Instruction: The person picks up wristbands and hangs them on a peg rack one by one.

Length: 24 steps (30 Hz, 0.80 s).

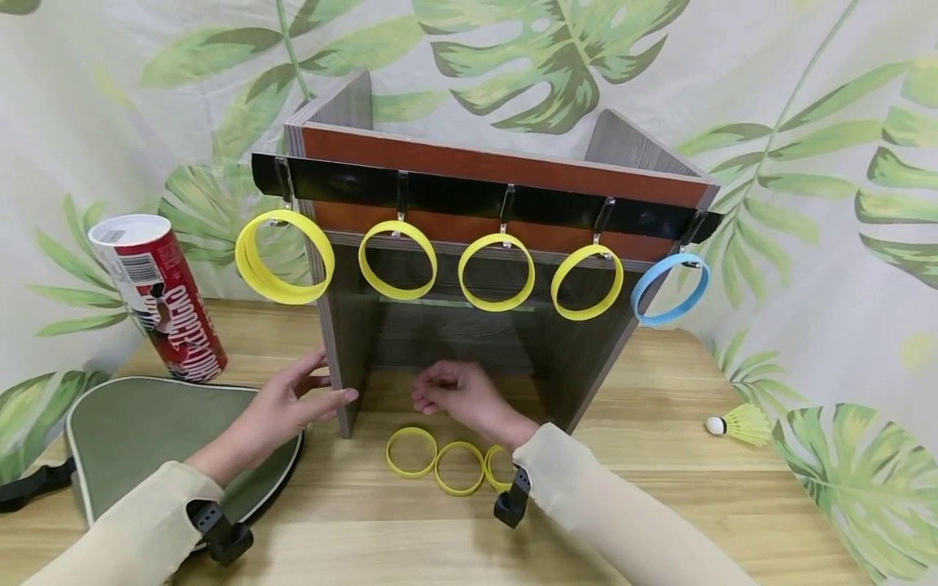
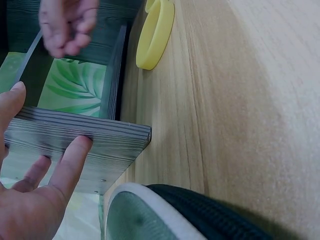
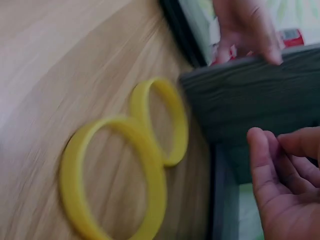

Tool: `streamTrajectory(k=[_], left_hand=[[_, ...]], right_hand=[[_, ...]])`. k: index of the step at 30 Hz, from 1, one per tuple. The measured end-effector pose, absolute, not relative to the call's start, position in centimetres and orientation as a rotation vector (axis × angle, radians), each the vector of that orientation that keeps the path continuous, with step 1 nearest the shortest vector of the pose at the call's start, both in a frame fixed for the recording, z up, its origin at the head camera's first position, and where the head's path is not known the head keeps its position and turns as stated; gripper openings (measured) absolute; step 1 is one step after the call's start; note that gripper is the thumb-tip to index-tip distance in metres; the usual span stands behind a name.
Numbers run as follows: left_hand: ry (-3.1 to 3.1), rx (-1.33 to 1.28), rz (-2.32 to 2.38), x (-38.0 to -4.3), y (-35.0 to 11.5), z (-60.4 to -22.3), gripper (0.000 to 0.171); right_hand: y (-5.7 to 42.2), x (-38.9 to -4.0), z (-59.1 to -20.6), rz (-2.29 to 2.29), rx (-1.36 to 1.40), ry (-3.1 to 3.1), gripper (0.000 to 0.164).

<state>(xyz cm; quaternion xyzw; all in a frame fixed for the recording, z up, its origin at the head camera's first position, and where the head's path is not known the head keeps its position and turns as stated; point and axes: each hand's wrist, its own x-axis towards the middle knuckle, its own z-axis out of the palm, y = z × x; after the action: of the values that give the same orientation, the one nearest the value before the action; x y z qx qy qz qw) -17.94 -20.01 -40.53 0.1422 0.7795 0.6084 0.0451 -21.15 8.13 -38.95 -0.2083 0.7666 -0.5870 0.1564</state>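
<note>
A wooden stand [image 1: 335, 342] with a red-brown front board carries hooks on a black strip. Yellow wristbands [image 1: 396, 294] hang from most hooks, and a blue wristband [image 1: 668, 319] hangs at the far right. My left hand [image 1: 289, 407] grips the front edge of the stand's left side panel, thumb on one face and fingers on the other, as the left wrist view shows. Inside the stand's opening, my right hand [image 1: 462, 395] hovers with loosely bent fingers and holds nothing visible. Below it, yellow wristbands [image 3: 75, 175] lie on the table, one partly hidden by my right wrist.
A red-and-white can [image 1: 172, 301] stands behind a green case [image 1: 168, 431] with a black strap, left of the stand. At the right on the wooden table [image 1: 681, 505] lies a yellow shuttlecock [image 1: 743, 425]. A leaf-patterned cloth [image 1: 791, 325] hangs behind.
</note>
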Motion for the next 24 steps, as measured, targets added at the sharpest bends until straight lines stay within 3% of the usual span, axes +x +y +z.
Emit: streamTrajectory(k=[11,24], left_hand=[[2.395,0.414,1.833,-17.9,-20.1,-40.5,0.081],[2.369,0.444,1.862,-17.9,-20.2,-40.6,0.081]], right_hand=[[8.9,-21.2,-41.1,-1.208,-0.651,2.405,0.017],[8.5,-21.0,-41.7,-1.063,-0.640,2.426,0.013]])
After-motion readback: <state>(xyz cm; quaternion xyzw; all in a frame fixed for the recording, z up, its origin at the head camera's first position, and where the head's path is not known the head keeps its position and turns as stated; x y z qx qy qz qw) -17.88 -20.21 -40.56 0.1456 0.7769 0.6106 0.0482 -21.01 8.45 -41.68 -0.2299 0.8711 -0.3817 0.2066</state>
